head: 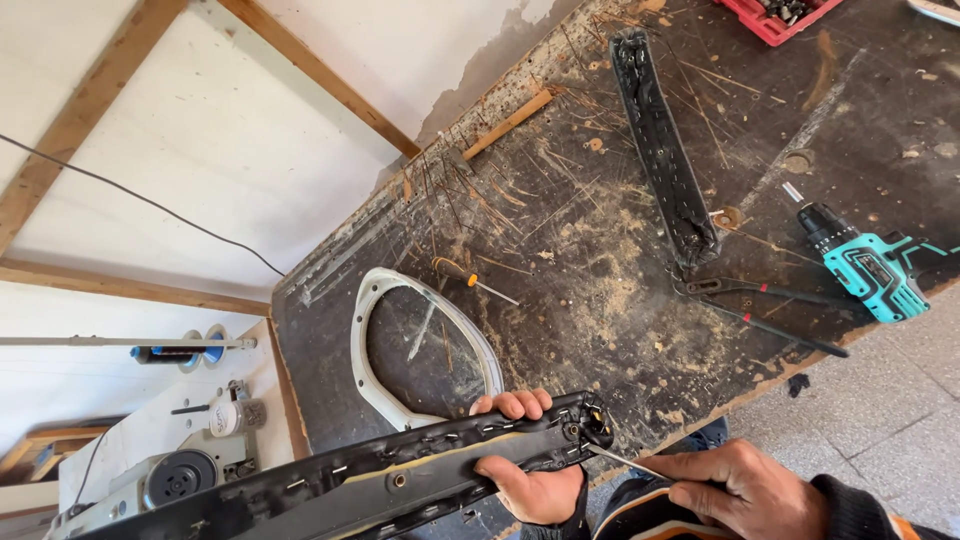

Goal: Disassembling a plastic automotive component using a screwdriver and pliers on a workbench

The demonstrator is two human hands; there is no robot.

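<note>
At the far left, beside the counter (560, 250), a sewing machine (170, 478) stands on a white table, well apart from the work. On the counter, near its left end, lies a white oval frame (372, 330), and just beyond it a small screwdriver (470, 278) with an orange handle.

In front, the left hand (525, 470) holds a long black panel (400, 475) above the near edge of the counter. Its fingers (515, 404) are wrapped over the top edge and the thumb presses from below, so the grip is closed firmly on the panel. The cover of the panel is fixed with a row of staples along its edge.

The right hand (745, 490) is just right of it, fingers closed around a thin metal tool (625, 460). The tip of the tool touches the right end of the panel, near a small round fitting there.

I judge that the step in hand is prying at this end of the panel. The next move calls for a steady left grip and a small, controlled lever with the tip, so that it does not slip toward the holding fingers.

Farther right on the counter lie a second black strip (665, 150), pliers (770, 310), a teal drill (870, 265), and a red tray (775, 18) at the far edge.
</note>
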